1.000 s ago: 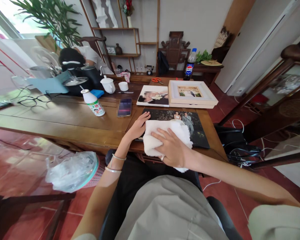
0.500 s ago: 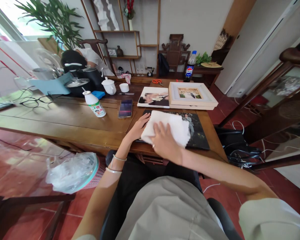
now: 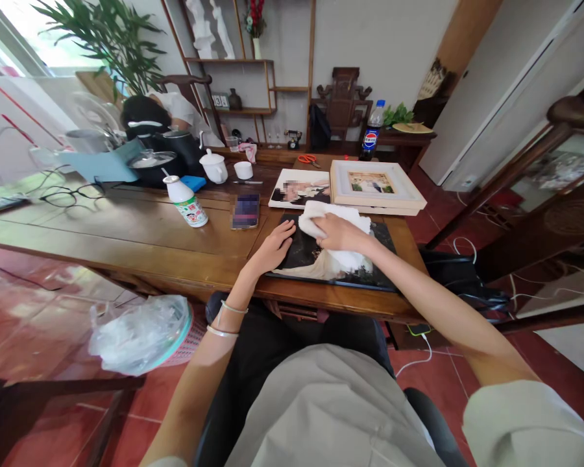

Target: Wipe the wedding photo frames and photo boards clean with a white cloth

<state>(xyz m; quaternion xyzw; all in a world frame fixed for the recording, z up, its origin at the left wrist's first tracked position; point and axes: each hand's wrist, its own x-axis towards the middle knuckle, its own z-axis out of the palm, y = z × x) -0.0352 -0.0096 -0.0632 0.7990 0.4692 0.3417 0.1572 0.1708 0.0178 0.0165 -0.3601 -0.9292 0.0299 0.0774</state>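
Observation:
A dark photo panel (image 3: 299,250) lies flat near the table's front edge, with a pale dress showing in its lower part. My left hand (image 3: 275,248) rests with fingers stretched on the panel's left side. My right hand (image 3: 339,235) grips a fluffy white cloth (image 3: 353,259), bunched at its far left and spread over the panel's middle. The cloth hides much of the picture. Just beyond the panel lie a white-edged photo panel (image 3: 296,188) and a cream frame (image 3: 338,201) with a small photo in it.
On the wooden table (image 3: 224,253) stand a white drink bottle (image 3: 187,204), a phone (image 3: 246,212), a teapot (image 3: 214,167) and a cup (image 3: 243,170). Orange-handled pliers (image 3: 307,159) and a cola bottle (image 3: 371,133) are farther back. A person (image 3: 175,110) leans over behind the pots. A bag-lined basket (image 3: 185,344) stands on the floor.
My right hand has gone from lying flat on the cloth to gripping it, moving away from me. The cloth is bunched up, uncovering the panel's lower left. My left hand stays about where it was.

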